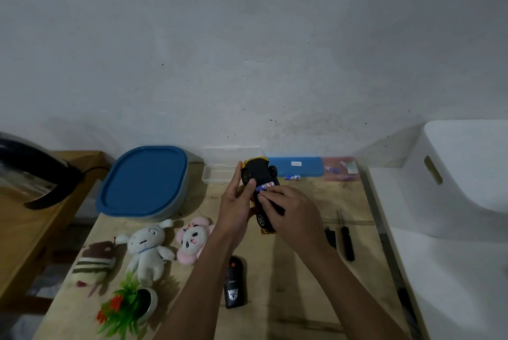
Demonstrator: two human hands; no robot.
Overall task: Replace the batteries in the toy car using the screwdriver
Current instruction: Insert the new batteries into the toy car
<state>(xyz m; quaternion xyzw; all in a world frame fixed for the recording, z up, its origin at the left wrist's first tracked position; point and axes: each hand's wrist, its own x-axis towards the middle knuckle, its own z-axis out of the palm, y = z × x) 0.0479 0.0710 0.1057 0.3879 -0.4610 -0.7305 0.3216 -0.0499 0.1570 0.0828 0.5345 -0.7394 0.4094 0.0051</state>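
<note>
Both hands meet on the toy car (261, 174), which is held upside down just above the worktop (365, 279), its black underside and wheels facing up and its yellow body showing at the ends. The left hand (236, 202) grips the car from its left side, fingers curled round the edge near a wheel. The right hand (291, 210) reaches over the underside, and its thumb and fingertips pinch a blue, white and red battery (264, 187) sitting at the open compartment in the middle of the car.

On the worktop to the right of the hands lies the screwdriver (347, 240) with its black handle toward the person, and just beside it a small black piece (330, 237). A second battery (292, 177) lies behind the car, touching or nearly touching a blue case (299, 166). A black remote control (234, 284) lies between the forearms. To the left are a pink plush toy (192, 240), a white plush toy (149, 249) and a box with a blue lid (143, 180).
</note>
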